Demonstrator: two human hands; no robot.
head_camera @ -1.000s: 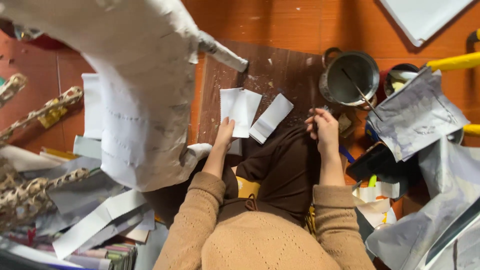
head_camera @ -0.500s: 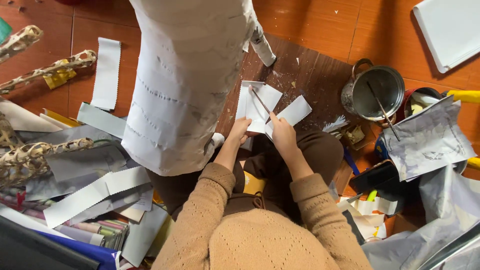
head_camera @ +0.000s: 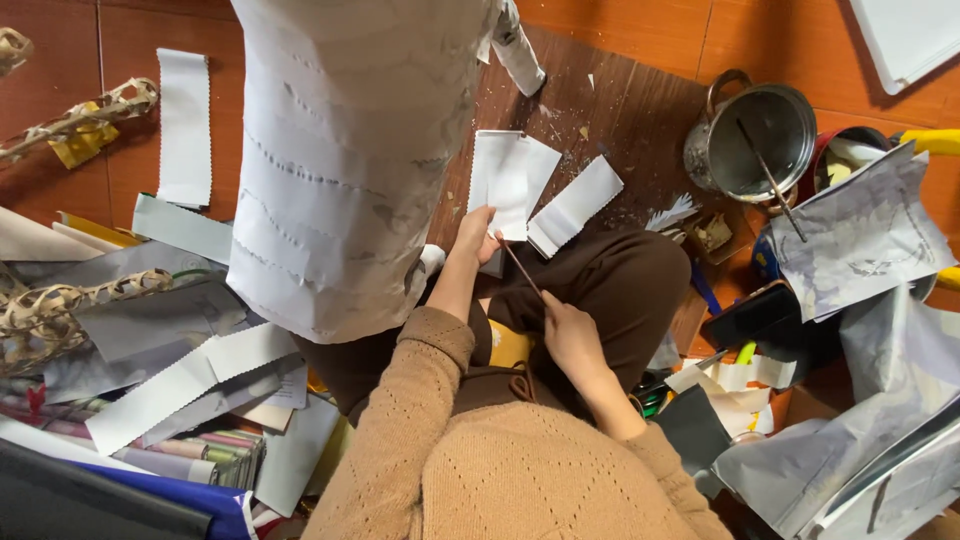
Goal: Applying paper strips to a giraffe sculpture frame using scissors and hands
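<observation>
I sit on the floor in brown trousers and a tan knitted sweater. My left hand (head_camera: pixel 474 236) rests by the near edge of several white paper strips (head_camera: pixel 515 178) on a dark wooden board (head_camera: pixel 640 110); whether it grips anything is unclear. My right hand (head_camera: pixel 572 335) lies over my lap and holds a thin brown stick (head_camera: pixel 520 268) that points up toward the left hand. A tall form covered in layered white paper (head_camera: pixel 345 150) stands just left of my left arm.
A metal pot (head_camera: pixel 760 125) with a stick in it stands at the upper right, beside grey paper sheets (head_camera: pixel 860 240). More paper strips, coloured rolls (head_camera: pixel 200 455) and woven bamboo frames (head_camera: pixel 70 300) crowd the left side. The floor is orange tile.
My right hand has come back from the paper strips to my lap with the thin stick. The view has shifted, so the paper-covered form now sits more central.
</observation>
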